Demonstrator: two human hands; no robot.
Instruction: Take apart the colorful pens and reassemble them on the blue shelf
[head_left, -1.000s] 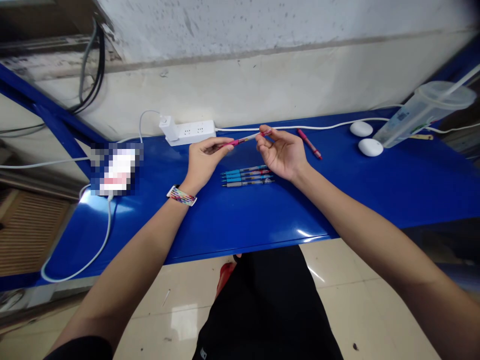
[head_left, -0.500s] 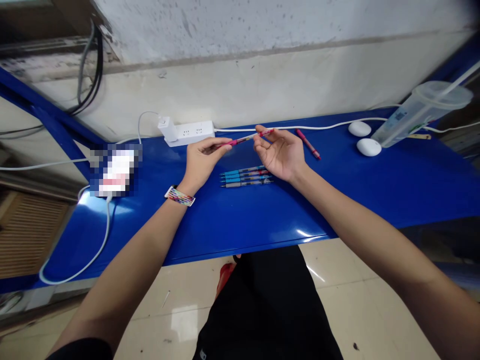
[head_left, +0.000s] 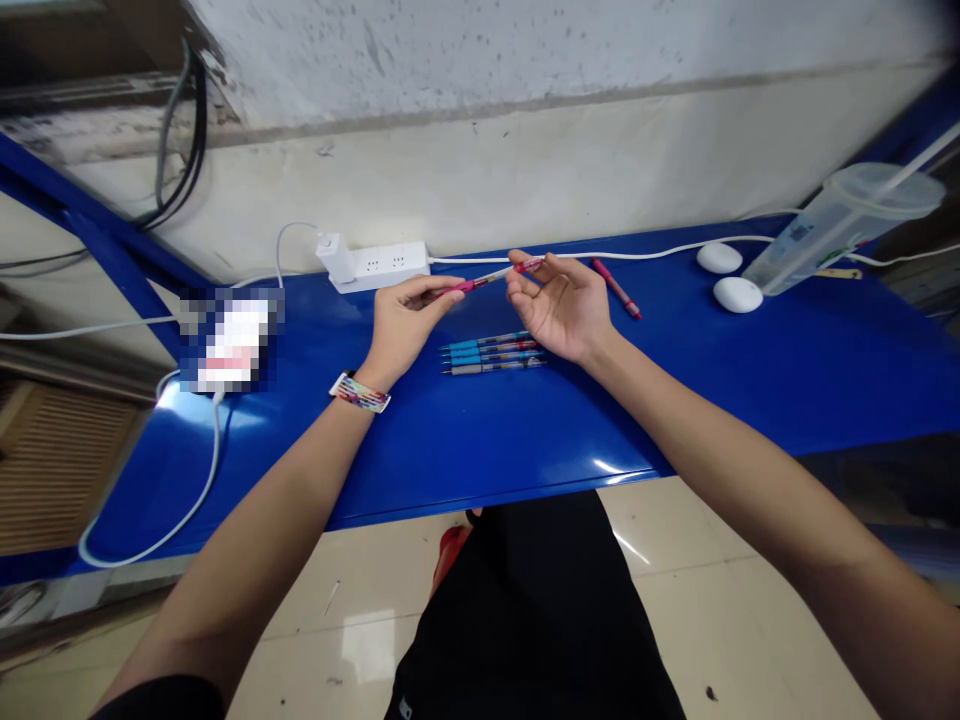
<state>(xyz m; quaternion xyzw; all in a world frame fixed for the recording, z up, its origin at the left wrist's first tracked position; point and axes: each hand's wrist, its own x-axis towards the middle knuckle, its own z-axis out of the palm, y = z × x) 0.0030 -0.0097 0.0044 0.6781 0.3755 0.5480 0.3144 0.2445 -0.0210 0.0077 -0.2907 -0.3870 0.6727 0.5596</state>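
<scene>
A pen with a pink grip and clear barrel (head_left: pixel 491 277) is held up over the blue table, tilted slightly up to the right. My left hand (head_left: pixel 407 325) pinches its pink grip end between thumb and fingers. At the other end, the fingertips of my right hand (head_left: pixel 559 305) close on the pink-red tip of the pen, palm turned up. Below the hands lie several pens (head_left: pixel 491 352) side by side, blue ones and a grey one, their right ends close to my right hand. Another pink pen (head_left: pixel 617 289) rests on the table right of my right hand.
A white power strip (head_left: pixel 390 262) with a plugged-in charger stands at the wall. On the left lies a blurred-out device (head_left: pixel 234 342) with a white cable. Two white rounded objects (head_left: pixel 737 294) sit at the right, beside a translucent cup (head_left: pixel 817 235) with a straw. The blue table (head_left: pixel 480 450) ends near my body.
Almost nothing differs. Both hands keep their grip on the pen, and the pink-red end between my right fingers has shifted very slightly left.
</scene>
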